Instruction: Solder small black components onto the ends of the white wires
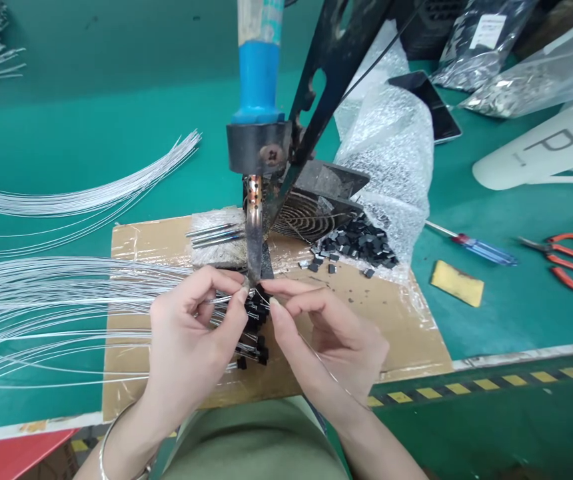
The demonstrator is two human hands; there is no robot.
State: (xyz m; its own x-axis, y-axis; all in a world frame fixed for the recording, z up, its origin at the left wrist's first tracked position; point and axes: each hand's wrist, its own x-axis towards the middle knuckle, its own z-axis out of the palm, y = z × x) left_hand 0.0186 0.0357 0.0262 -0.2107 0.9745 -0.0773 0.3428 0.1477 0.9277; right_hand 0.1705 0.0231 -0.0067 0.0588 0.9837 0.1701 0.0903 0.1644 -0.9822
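Green table (91, 133) underneath, carrying a taped cardboard sheet (406, 320) at centre. Long silver wires (41, 293) fanned in from the left across the cardboard. Mounted soldering iron (257, 100) with blue handle hanging upright above, tip just over the fingers. Crumpled bubble wrap (391, 147) to the right of it, heap of small black components (361, 243) spilling from under it. Red-handled scissors (571, 263), screwdriver (476, 247) and yellow sponge (456, 283) further right. Left hand (191, 340): grip pinched narrow on a bunch of black-capped wire ends (254, 333), held directly beneath the iron tip. Right hand (331, 340): grip closed thumb-to-finger on a thin wire, just beside the same bunch.
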